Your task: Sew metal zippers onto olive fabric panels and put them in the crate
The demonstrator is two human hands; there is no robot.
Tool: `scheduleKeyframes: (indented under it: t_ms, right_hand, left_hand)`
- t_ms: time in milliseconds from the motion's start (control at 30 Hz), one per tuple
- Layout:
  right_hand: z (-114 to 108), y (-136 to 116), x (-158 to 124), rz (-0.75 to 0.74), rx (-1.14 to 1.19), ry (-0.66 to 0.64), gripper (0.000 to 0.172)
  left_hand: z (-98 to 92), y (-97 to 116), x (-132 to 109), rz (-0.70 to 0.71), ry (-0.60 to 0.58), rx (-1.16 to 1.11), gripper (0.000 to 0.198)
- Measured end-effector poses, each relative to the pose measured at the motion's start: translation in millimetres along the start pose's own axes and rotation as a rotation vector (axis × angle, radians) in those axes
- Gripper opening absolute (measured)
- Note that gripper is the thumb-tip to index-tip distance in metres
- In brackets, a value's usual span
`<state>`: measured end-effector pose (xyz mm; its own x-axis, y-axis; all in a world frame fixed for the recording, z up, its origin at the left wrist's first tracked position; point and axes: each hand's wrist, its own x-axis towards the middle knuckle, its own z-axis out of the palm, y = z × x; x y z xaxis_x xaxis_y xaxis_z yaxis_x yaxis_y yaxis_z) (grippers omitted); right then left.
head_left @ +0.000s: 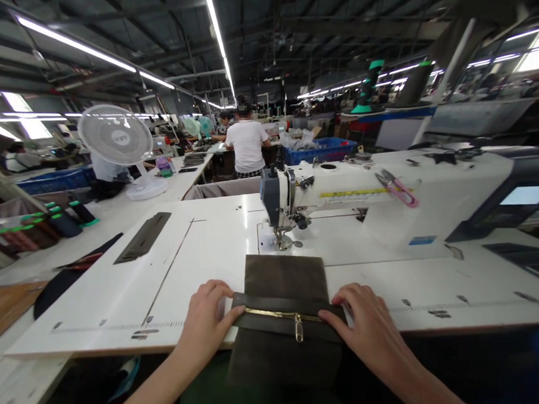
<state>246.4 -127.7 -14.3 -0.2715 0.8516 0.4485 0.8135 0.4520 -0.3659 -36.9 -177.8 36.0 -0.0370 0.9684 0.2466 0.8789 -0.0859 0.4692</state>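
Between my hands a dark zipper (275, 314) with gold teeth is stretched across a dark brown fabric panel (285, 273). Its gold pull (298, 329) hangs toward me, right of the middle. The left end of the zipper is pinched between thumb and fingers of my left hand (211, 313). My right hand (363, 314) pinches the other end. The panel lies on the white table and droops over its front edge. Just beyond the panel is the presser foot (283, 242) of a white sewing machine (388, 220).
A stack of dark strips (142, 237) lies left on the table (208, 241). Pink-handled scissors (398, 189) rest against the machine arm. A white fan (117, 137) and thread spools (49, 222) stand on the left. Further back are a person in white (247, 144) and a blue crate (321, 150).
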Motion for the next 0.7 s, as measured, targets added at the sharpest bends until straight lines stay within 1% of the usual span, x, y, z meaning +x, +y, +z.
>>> scheduleKeyframes:
  t_ms: [133, 233, 300, 333, 400, 433, 467, 500, 567, 600, 633, 700]
  right_hand:
    - [1.6, -3.0, -3.8, 0.035, 0.065, 0.016, 0.021]
    - [-0.9, -6.0, -3.9, 0.047, 0.106, -0.039, 0.017]
    - [-4.7, -10.1, -3.3, 0.026, 0.12, -0.085, 0.016]
    - [-6.7, -12.3, -3.4, -0.002, 0.125, -0.102, 0.021]
    - [-9.5, -16.0, -5.4, -0.089, 0.123, -0.126, 0.04]
    - [-9.9, -16.9, -7.2, -0.135, 0.114, -0.13, 0.051]
    - [-9.4, -17.2, -9.5, -0.172, 0.102, -0.127, 0.059]
    - [-8.2, -16.7, -12.0, -0.196, 0.088, -0.117, 0.06]
    - [-5.0, -14.6, -16.4, -0.214, 0.092, -0.094, 0.049]
    - [-4.0, -13.6, -18.0, -0.212, 0.123, -0.081, 0.041]
    - [-4.0, -13.1, -18.9, -0.206, 0.175, -0.071, 0.036]
    - [-9.0, -14.6, -18.5, -0.18, 0.336, -0.063, 0.031]
  left_hand:
    - [-1.7, 4.9, -3.1, -0.148, -0.077, -0.273, 0.02]
    - [-1.2, -1.5, -3.5, -0.158, -0.063, -0.407, 0.022]
    - [0.7, -8.3, -2.5, -0.176, -0.072, -0.486, 0.021]
    - [1.5, -11.1, -2.0, -0.192, -0.086, -0.533, 0.02]
    - [1.2, -13.2, -1.3, -0.226, -0.12, -0.628, 0.022]
    - [-0.2, -12.2, -1.4, -0.238, -0.147, -0.677, 0.026]
    - [-2.5, -10.1, -1.8, -0.243, -0.188, -0.721, 0.032]
    - [-5.6, -7.1, -2.5, -0.239, -0.242, -0.753, 0.04]
    - [-12.7, -0.4, -5.0, -0.219, -0.352, -0.745, 0.055]
    - [-16.1, 2.5, -6.6, -0.209, -0.392, -0.709, 0.059]
    - [-19.2, 4.8, -8.1, -0.199, -0.414, -0.664, 0.058]
    - [-24.6, 8.0, -10.9, -0.18, -0.416, -0.606, 0.045]
